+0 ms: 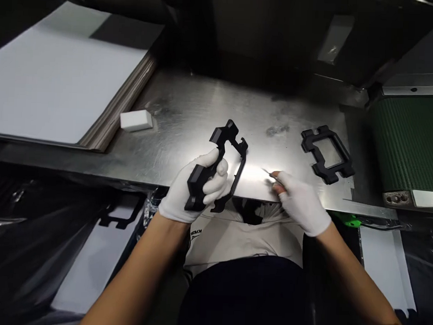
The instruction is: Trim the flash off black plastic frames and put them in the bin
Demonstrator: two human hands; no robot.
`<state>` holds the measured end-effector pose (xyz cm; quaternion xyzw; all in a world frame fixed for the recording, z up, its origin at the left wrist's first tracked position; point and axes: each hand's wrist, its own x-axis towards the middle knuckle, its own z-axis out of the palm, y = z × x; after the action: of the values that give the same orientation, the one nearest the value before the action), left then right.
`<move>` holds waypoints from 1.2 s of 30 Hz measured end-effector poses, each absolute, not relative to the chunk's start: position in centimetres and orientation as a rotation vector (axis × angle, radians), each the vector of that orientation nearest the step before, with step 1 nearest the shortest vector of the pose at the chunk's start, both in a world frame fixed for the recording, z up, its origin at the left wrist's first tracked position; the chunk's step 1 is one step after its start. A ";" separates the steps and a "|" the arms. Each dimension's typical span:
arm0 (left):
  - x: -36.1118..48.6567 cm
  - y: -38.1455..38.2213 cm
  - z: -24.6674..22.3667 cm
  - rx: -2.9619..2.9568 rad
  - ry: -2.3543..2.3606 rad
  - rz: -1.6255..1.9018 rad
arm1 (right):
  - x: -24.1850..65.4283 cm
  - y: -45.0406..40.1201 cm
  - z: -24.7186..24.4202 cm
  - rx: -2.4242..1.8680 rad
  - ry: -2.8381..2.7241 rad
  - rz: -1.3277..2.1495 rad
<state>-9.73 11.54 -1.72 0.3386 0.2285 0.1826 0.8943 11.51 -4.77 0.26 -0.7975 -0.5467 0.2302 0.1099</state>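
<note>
A black plastic frame (238, 170) is gripped in my gloved left hand (199, 185), tilted up above the front edge of the metal bench. My fingers wrap round its left side. To the right, my right hand (300, 198) pinches a small, thin knife (270, 174) whose pointed tip aims left toward the frame, apart from it. The white glove leaves the thumb and fingertip of that hand bare. A second black plastic frame (321, 161) lies flat on the bench, beyond my right hand.
A thick stack of white sheets (74, 72) sits at the left, with a white block (136, 120) beside it. A green ribbed conveyor belt (411, 141) stands at the right. Below the bench's edge, another black frame (120, 221) rests on a white sheet at the left.
</note>
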 end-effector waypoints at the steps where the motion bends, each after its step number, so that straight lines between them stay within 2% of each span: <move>1: -9.6 11.6 -1.7 0.706 0.482 0.367 | 10.9 -3.9 0.1 -2.335 -1.746 0.667; 4: -9.5 11.2 -1.1 0.715 0.504 0.330 | 9.0 -2.3 -0.3 -2.296 -2.135 0.608; 7: -9.2 10.7 -0.5 0.727 0.535 0.308 | 7.5 -1.5 -0.8 -2.277 -2.300 0.524; 21: -8.2 9.7 0.6 0.813 0.740 0.218 | 9.1 -0.5 -0.4 -2.527 -2.064 0.412; 29: -8.3 9.8 0.3 0.804 0.713 0.231 | 8.2 -1.3 -0.5 -2.333 -2.205 0.507; 36: -8.1 9.7 0.4 0.831 0.718 0.220 | 7.8 -0.3 0.1 -2.387 -2.214 0.565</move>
<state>-8.07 9.74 0.38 0.3943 0.3406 0.1043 0.8472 7.80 -0.30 0.11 -0.7199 -0.6679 0.1704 -0.0813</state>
